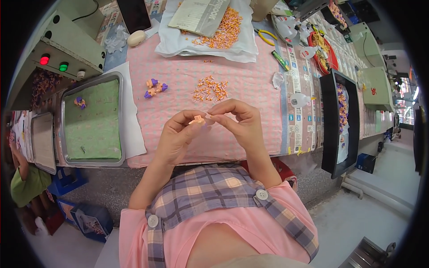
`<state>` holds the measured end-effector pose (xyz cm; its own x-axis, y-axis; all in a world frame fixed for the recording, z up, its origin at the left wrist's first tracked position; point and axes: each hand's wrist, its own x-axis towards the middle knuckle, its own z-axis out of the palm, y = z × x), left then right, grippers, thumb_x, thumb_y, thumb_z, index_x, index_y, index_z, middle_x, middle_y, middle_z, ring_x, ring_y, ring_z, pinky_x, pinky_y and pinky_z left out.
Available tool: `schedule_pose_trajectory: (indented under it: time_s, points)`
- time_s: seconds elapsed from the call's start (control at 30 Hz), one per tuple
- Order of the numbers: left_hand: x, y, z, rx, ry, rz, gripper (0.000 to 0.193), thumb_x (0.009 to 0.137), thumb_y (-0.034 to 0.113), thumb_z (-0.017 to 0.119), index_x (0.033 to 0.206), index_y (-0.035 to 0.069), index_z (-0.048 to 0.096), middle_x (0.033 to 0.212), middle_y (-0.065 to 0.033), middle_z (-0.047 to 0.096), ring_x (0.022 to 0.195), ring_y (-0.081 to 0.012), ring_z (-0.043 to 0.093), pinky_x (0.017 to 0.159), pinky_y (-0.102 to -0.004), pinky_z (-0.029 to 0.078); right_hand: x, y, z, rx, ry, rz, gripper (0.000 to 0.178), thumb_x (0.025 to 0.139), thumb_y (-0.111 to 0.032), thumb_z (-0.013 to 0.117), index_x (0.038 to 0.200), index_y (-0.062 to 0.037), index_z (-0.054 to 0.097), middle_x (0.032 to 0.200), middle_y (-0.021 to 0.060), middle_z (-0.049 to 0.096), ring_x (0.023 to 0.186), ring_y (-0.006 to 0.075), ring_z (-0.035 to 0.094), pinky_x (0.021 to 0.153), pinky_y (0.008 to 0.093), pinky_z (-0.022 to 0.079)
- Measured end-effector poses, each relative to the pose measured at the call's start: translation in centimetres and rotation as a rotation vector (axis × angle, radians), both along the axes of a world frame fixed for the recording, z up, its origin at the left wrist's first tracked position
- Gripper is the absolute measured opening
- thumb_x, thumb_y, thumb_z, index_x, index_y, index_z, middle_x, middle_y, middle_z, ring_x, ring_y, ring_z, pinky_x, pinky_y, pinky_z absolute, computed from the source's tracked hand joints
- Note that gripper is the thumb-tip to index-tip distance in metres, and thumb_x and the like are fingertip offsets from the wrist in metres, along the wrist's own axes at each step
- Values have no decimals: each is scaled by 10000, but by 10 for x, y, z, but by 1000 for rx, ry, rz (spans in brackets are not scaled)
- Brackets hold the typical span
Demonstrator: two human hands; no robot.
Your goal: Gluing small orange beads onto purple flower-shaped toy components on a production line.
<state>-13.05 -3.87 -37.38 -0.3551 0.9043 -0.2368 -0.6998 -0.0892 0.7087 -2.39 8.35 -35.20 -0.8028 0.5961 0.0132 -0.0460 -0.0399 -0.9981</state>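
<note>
Between the thumb and fingers of my left hand (175,134) is a small peach-and-purple plastic figure (197,120). My right hand (241,125) is closed in a pinch just right of it, fingertips nearly touching the figure. A tiny pale piece (208,115) shows at those fingertips; its kind is too small to tell. Just beyond my hands, a loose pile of tiny orange-and-white parts (211,89) lies on the pink cloth (178,67). Several more peach-and-purple figures (155,88) sit together to the left of the pile.
At left stands a green-lined metal tray (123,134) with one figure (80,102), beneath a machine box (67,49) with lights. A booklet (199,15) lies over more orange parts at the back. Yellow-handled pliers (267,37), a squeeze bottle (300,99) and a black tray (330,129) are to the right.
</note>
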Motion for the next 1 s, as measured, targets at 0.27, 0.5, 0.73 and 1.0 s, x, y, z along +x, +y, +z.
schedule_pose_trajectory:
  time_s: [0.27,0.5,0.73,1.0]
  points:
    - [-4,-2,3,0,-103,64,187,773,146,552,916,37,502,867,-53,534,841,-154,548,780,-307,463,-3,-7,1,553,36,-80,107,629,-1,636,727,-25,599,736,60,571,719,153,535,616,242,413]
    - [-5,-2,2,60,-51,61,212,768,104,555,954,13,509,892,-62,552,867,-137,531,814,-305,435,-3,-10,3,766,1,-207,135,595,-3,633,707,-64,591,683,42,549,661,182,514,559,269,402]
    - [-3,0,7,81,-48,88,199,771,99,549,944,6,514,884,-67,552,857,-136,532,816,-297,433,-5,-14,4,863,33,-209,159,592,27,627,729,-47,594,697,47,557,649,176,513,558,259,400]
    - [-3,0,9,64,-93,88,196,772,98,548,946,13,515,871,-56,552,835,-123,531,783,-285,444,-2,-14,7,923,24,-239,169,581,48,625,721,-38,585,698,50,554,648,179,509,563,257,389]
